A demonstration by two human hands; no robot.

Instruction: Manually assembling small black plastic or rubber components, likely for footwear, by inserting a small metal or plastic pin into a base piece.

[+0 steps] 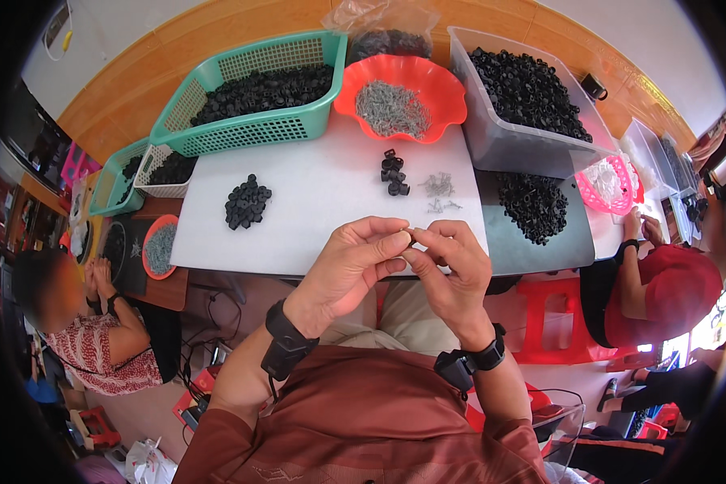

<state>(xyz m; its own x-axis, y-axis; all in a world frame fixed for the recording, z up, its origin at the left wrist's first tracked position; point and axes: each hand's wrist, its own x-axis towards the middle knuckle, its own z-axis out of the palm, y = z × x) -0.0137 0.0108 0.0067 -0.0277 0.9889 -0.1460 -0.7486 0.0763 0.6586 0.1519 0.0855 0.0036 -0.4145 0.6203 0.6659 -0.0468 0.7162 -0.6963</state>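
Observation:
My left hand (360,260) and my right hand (452,270) meet over the near edge of the white work surface (323,194). Both are closed, fingertips pinched together around a small dark part (411,235), mostly covered by the fingers, so its exact kind does not show. Just beyond them lie a short row of black plastic parts (394,173) and a little heap of silvery screws (438,185). Farther left on the white surface sits a pile of black plastic pieces (248,203).
A green basket (250,133) of black parts, a red scalloped bowl (444,89) of screws and a clear bin (524,145) of black parts line the back. More black parts (534,208) lie at right. People (97,339) (661,290) sit on both sides.

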